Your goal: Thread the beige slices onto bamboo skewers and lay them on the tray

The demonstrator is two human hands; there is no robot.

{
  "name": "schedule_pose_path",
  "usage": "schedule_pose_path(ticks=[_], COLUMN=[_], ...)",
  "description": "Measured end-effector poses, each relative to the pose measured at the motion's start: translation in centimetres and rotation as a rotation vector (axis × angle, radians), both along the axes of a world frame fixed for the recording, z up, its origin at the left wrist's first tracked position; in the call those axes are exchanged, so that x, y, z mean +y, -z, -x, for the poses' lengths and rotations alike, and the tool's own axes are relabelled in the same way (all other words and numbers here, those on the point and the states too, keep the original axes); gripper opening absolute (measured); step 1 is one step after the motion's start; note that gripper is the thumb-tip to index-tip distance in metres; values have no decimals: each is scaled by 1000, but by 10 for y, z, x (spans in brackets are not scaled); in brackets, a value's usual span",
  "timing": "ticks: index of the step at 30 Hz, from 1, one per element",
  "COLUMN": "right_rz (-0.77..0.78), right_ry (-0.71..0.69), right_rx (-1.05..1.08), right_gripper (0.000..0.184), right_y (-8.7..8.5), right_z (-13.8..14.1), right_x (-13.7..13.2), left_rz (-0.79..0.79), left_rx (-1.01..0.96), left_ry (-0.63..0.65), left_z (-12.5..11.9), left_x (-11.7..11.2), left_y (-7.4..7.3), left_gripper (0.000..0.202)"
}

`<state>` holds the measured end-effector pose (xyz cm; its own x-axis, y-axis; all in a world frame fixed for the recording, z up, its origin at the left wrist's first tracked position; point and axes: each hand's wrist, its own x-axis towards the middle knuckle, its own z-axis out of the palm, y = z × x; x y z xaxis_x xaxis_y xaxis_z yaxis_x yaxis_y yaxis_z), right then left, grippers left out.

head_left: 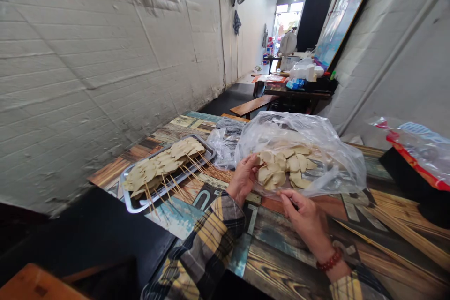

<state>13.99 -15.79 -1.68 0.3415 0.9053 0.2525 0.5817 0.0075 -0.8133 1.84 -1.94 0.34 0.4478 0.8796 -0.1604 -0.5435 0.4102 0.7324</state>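
Note:
My left hand [244, 177] is closed, its fingertips pinching the near edge of some pale, flat food slices [272, 176] at the mouth of a clear plastic bag [337, 164]. More of these slices lie overlapped inside the bag. Just below the bag's near edge, my right hand [300, 213] has thumb and fingers pressed together; what is between them is too small to make out. To the left, a metal tray [135, 206] carries stacked slices on skewers [165, 161], their bare wooden sticks pointing toward me over the tray's rim.
Loose bamboo skewers [411, 236] lie on the patterned table [281, 253] at right. Beyond them are a black box [404, 168] and a red-and-clear plastic package [418, 150]. A grey cloth [230, 125] sits behind the bag. A wooden bench [255, 104] and a cluttered table stand farther back.

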Motion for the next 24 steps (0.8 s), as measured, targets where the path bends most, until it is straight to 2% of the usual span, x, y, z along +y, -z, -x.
schedule_pose_path(ticks=[8,15,24], right_rz=[-24,-35,-31], right_ry=[-71,-68,-51], right_rx=[4,37,99], right_gripper=[34,33,35], right_y=[13,13,6], right_z=[-3,-3,-1], right_x=[1,1,1], left_rz=[-32,-71,-61], left_rx=[38,112,164], left_ry=[-52,-67,-19], left_z=[1,0,-4], left_x=[5,4,-3], left_y=[6,8,6], left_gripper=[41,40,39])
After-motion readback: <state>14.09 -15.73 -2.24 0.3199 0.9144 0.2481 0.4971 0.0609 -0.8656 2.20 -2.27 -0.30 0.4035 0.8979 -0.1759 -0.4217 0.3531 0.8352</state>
